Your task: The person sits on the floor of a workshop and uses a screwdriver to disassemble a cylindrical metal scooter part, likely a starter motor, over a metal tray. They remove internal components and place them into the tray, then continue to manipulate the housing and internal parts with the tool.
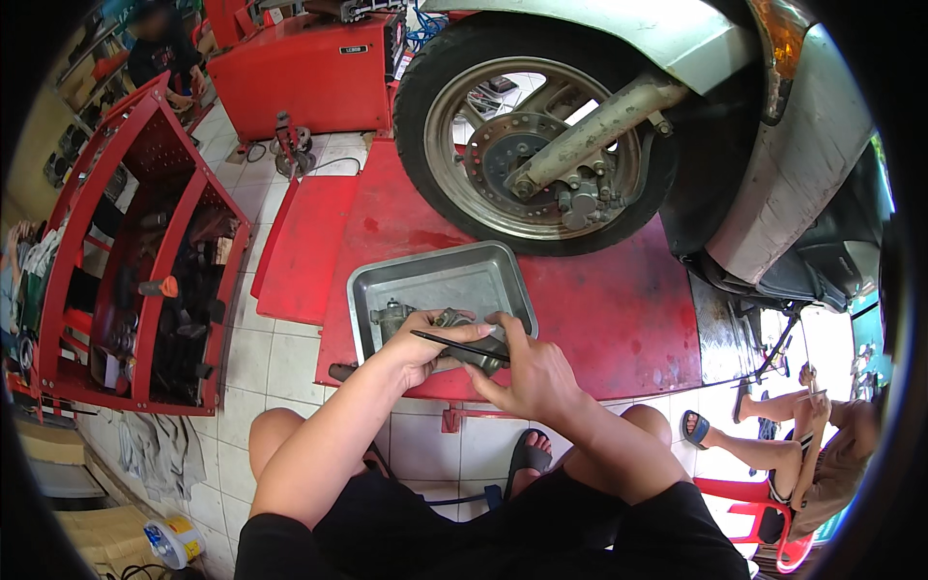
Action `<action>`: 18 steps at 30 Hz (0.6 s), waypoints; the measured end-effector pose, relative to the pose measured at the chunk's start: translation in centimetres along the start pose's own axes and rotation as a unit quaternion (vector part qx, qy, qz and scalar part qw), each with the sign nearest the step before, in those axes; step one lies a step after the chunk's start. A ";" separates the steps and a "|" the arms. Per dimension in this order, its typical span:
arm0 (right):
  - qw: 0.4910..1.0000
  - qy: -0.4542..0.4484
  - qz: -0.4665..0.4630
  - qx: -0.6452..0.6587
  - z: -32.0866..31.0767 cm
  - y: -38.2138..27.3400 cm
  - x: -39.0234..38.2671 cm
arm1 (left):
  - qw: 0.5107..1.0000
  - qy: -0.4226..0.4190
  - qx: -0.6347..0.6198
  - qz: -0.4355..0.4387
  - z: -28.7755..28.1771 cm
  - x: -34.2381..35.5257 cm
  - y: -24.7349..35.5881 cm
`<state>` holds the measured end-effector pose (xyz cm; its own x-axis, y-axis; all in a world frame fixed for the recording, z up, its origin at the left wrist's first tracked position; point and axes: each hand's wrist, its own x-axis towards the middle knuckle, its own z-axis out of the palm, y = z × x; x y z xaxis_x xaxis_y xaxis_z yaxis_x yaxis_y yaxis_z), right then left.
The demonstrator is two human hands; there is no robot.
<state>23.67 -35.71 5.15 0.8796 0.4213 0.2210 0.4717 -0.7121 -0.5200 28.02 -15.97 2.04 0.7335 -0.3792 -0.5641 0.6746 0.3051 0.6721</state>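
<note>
Over a steel tray (442,266) on the red platform, my left hand (419,350) grips a dull grey metal part (474,360), a thin black rod (447,341) lying under its thumb across the part. My right hand (527,377) is closed round the part's right side, index finger raised along it. Another grey metal fitting (391,314) shows at the tray's left, behind my hands; whether it joins the held part I cannot tell.
A two-wheeler's front wheel (435,203) stands on the platform (609,319) beyond the tray. At left are a red tool trolley (145,164) and red machine (280,77). A person (159,48) is upper left; another (822,454) sits at lower right.
</note>
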 end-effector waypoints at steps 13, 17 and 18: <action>0.836 0.127 0.186 0.500 1.5 1.0 1.2 | 0.971 0.086 -0.173 0.140 3.9 -3.1 -0.7; 0.861 0.154 0.115 0.472 3.6 -0.5 0.7 | 0.940 -0.031 -0.315 0.124 3.6 -1.8 -1.0; 0.902 0.123 0.109 0.400 3.3 -0.8 0.6 | 0.925 -0.051 -0.360 0.114 3.8 -1.6 -0.8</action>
<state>23.60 -33.07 2.98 0.9794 0.1128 0.1678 0.1781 -0.0888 -0.9800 25.97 -18.91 4.21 0.8763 -0.3030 -0.3746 0.4111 0.8757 0.2532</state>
